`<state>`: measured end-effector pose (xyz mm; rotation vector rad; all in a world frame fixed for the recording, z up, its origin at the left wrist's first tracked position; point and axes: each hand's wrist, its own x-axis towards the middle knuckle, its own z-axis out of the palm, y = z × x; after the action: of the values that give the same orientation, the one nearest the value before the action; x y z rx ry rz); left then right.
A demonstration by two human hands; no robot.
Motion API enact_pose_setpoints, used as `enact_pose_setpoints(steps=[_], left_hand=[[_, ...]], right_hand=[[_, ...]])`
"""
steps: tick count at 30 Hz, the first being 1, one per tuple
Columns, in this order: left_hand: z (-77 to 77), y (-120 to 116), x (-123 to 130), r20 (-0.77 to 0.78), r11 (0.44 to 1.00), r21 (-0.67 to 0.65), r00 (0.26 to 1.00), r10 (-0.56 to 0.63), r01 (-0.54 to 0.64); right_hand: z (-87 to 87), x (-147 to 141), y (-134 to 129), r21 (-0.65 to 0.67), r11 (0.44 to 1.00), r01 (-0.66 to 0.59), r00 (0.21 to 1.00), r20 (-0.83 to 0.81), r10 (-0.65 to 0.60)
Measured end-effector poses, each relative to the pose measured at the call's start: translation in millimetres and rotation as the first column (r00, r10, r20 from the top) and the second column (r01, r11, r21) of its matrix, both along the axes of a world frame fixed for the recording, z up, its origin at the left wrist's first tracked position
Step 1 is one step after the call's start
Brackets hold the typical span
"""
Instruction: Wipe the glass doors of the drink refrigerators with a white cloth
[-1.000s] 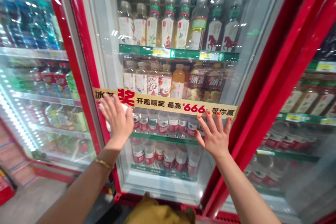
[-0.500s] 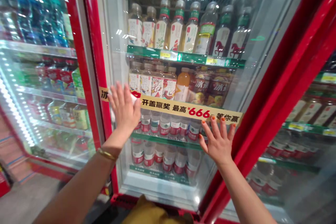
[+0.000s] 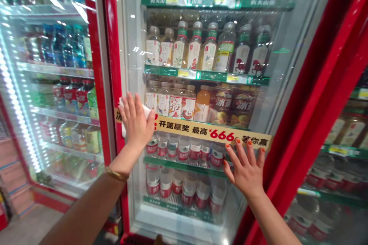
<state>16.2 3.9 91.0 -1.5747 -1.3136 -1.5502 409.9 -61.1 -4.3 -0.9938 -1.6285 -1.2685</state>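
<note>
My left hand (image 3: pixel 134 124) lies flat with its fingers stretched, holding a white cloth (image 3: pixel 147 112) against the glass door (image 3: pixel 287 46) of a drinks fridge. Edges of the cloth show on both sides of the hand; the rest is hidden beneath it. Across the door runs a yellow strip (image 3: pixel 184 127) with black and red lettering, its left part covered by my left hand. My right hand (image 3: pixel 246 172) is spread open at the strip's lower right, fingertips at its edge, with nothing in it.
Behind the glass, bottles (image 3: pixel 194 51) stand in rows on green-edged shelves (image 3: pixel 207 74). Red door frames (image 3: pixel 304 122) border the glass. Another lit fridge (image 3: pixel 60 71) stands at left, with stacked boxes (image 3: pixel 17 176) near the floor beside it.
The view has tilted up, so a higher shelf of drinks shows. My left hand and the cloth sit slightly higher relative to the strip. My right hand stays near the strip's right end.
</note>
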Motion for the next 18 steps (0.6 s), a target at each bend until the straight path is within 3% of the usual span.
enact_pose_setpoints(steps=[2, 4, 6, 9, 11, 14, 16, 18], left_hand=[[25.0, -0.8, 28.3, -0.097, 0.999, 0.047, 0.995, -0.021, 0.025], [22.8, -7.1, 69.2, -0.242, 0.996, 0.072, 0.970, -0.028, 0.047], [-3.3, -16.3, 107.6, -0.390, 0.997, 0.064, 0.920, -0.023, 0.052], [-66.6, -29.5, 136.8, -0.580, 0.997, 0.047, 0.814, -0.019, 0.057], [-112.1, -36.5, 132.6, -0.648, 0.996, 0.041, 0.761, -0.035, 0.081], [-170.7, -43.6, 97.6, -0.652, 0.994, 0.010, 0.754, -0.075, 0.108], [-192.6, -44.0, 63.7, -0.618, 0.994, 0.010, 0.782, -0.079, 0.108], [-190.2, -39.4, 30.6, -0.553, 0.996, 0.023, 0.831, -0.057, 0.083]], right_hand=[[-0.8, -0.2, 0.3, 0.001, 1.000, -0.005, 1.000, -0.007, 0.005], [-1.9, 0.2, 0.9, 0.001, 1.000, -0.007, 1.000, -0.010, 0.007], [-3.4, 1.2, 1.5, -0.004, 1.000, -0.004, 1.000, -0.011, 0.004], [-5.1, 3.1, 1.9, -0.020, 1.000, 0.009, 1.000, -0.021, -0.010], [-5.8, 4.4, 1.7, -0.027, 0.999, 0.020, 1.000, -0.016, -0.021], [-7.0, 6.2, 1.8, -0.033, 0.999, 0.041, 0.999, 0.000, -0.041], [-8.4, 6.9, 2.6, -0.035, 0.998, 0.055, 0.998, 0.001, -0.055], [-10.1, 7.2, 3.8, -0.041, 0.997, 0.065, 0.998, -0.002, -0.065]])
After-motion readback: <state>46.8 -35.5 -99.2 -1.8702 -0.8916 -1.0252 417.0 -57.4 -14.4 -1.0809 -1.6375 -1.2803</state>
